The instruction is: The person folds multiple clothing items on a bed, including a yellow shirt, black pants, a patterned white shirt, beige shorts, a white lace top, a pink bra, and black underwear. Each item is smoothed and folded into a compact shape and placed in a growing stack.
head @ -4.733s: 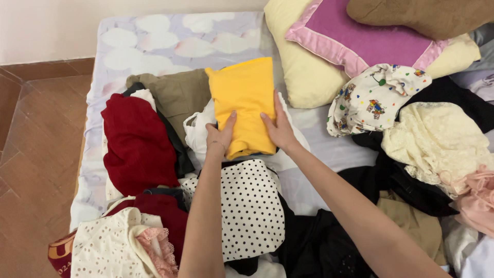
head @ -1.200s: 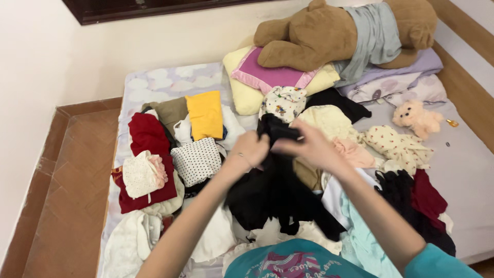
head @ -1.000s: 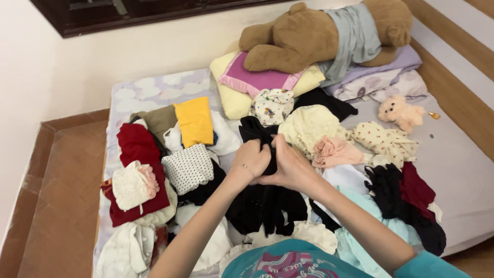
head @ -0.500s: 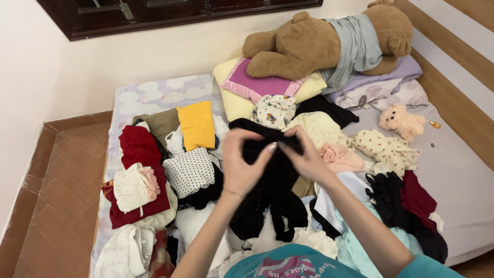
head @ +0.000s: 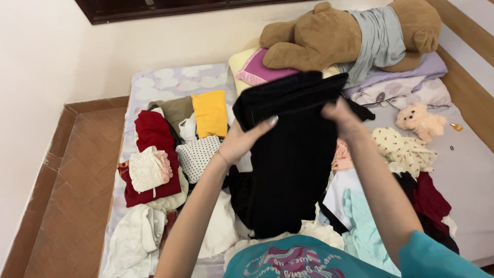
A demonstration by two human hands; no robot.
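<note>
We are holding the black garment (head: 288,154) up above the bed (head: 473,206), our left hand (head: 242,140) and right hand (head: 340,114) each keeping a clenched grip on its top edge, letting it hang straight over the clothes pile (head: 360,206).

Position: worn on the head, above the near edge of the bed (head: 164,82)
Direction: tilted down and forward, toward the wall (head: 170,41) and the big teddy bear (head: 329,36)
Nearness: close over the arms, clothes pile (head: 154,170) within reach
Coverage: single view, floor (head: 67,195) at left, nothing shared
</note>
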